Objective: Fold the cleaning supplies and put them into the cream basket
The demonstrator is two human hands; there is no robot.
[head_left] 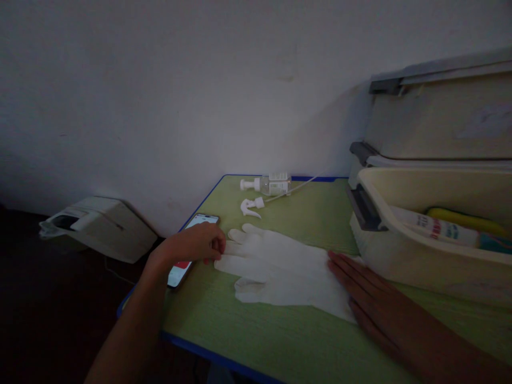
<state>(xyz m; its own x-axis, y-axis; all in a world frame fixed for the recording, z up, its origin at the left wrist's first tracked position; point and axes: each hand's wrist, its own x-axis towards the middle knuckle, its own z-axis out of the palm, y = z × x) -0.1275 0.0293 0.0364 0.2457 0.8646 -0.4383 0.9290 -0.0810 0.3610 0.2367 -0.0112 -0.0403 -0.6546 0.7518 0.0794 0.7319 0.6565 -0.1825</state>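
A white disposable glove (280,264) lies spread flat on the green tabletop, its fingers pointing left and its cuff to the right. My left hand (202,242) has curled fingers, with thumb and fingertips pinched at the tip of one glove finger. On the cuff end, my right hand (372,298) rests flat with straight fingers, holding nothing. Partly under my left hand and wrist is a phone (182,274) with a lit screen.
Near the wall lie a small clear pump bottle (276,184) and a white spray nozzle (252,205) with a thin tube. At right, a cream storage bin (400,261) holds a labelled tube (444,229) and a yellow item (464,217). A white bin (116,229) stands left of the table.
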